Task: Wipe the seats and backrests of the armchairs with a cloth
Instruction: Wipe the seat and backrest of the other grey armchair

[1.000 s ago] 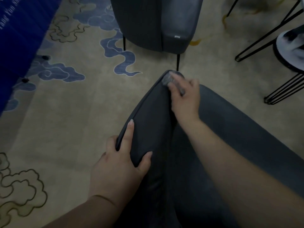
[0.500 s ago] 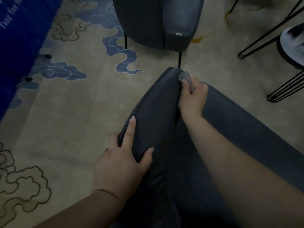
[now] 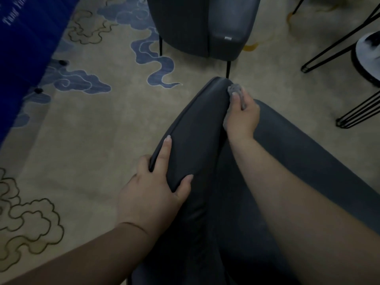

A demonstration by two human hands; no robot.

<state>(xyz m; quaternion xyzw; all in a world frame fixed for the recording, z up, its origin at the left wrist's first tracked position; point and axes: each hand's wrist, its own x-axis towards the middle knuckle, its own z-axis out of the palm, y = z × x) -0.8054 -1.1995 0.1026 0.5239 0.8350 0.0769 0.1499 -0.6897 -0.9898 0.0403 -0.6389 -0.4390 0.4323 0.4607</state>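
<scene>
Left hand (image 3: 152, 194) grips the top edge of the near armchair (image 3: 197, 128), thumb and forefinger spread over its rim. Right hand (image 3: 242, 118) clutches a grey cloth (image 3: 236, 92) at the armrest's far end; the cloth is mostly hidden. A second armchair (image 3: 205, 23) is cut off at the top.

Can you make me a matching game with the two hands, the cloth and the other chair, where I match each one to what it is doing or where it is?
Things:
1. left hand
2. right hand
3. cloth
4. second armchair

Places or states:
A. stands farther off on the carpet
B. holds the cloth against the near armchair
C. grey and bunched at the fingertips
D. grips the padded edge of the near armchair

Pairs: 1-D, 2-B, 3-C, 4-A
</scene>
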